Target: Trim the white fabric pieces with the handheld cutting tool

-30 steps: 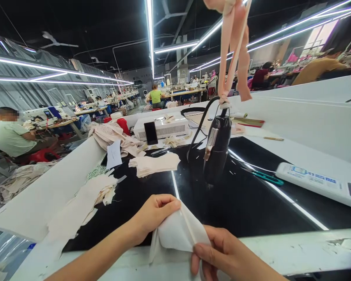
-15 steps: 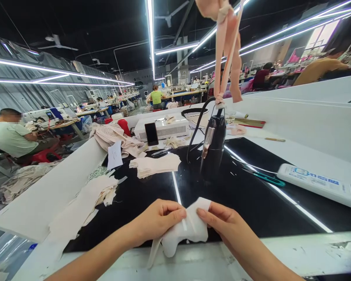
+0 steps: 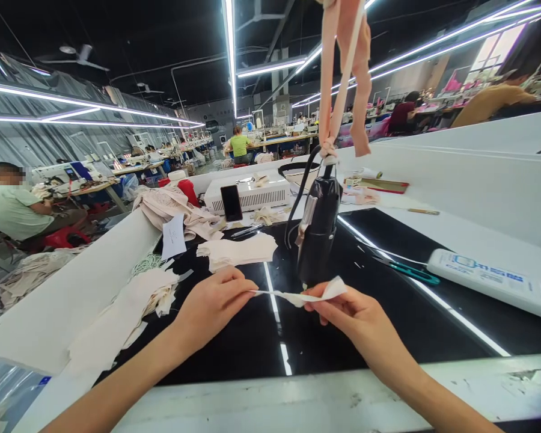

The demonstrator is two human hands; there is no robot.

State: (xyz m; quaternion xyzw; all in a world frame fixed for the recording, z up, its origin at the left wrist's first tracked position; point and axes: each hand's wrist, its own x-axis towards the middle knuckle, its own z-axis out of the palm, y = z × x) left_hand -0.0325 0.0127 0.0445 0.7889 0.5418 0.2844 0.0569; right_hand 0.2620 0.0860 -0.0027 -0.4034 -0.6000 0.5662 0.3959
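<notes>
A small pale cloth piece is stretched between my two hands above the black tabletop. My left hand pinches its left end, and my right hand grips its right end, with a flap standing up over the fingers. Just above the right fingers, the black hand-held device hangs from pink fabric strips. Beyond my left hand lies a stack of pale cut pieces. Another pile of cream pieces is at the left.
Teal scissors and a white box-like device are on the right. A phone leans against a white vented box at the back. White side boards edge the table. Several people sit at machines farther off.
Both hands have risen away from the table's front edge with the cloth, which is now pulled out edge-on under the hanging device. The device has shifted slightly left and tilts.
</notes>
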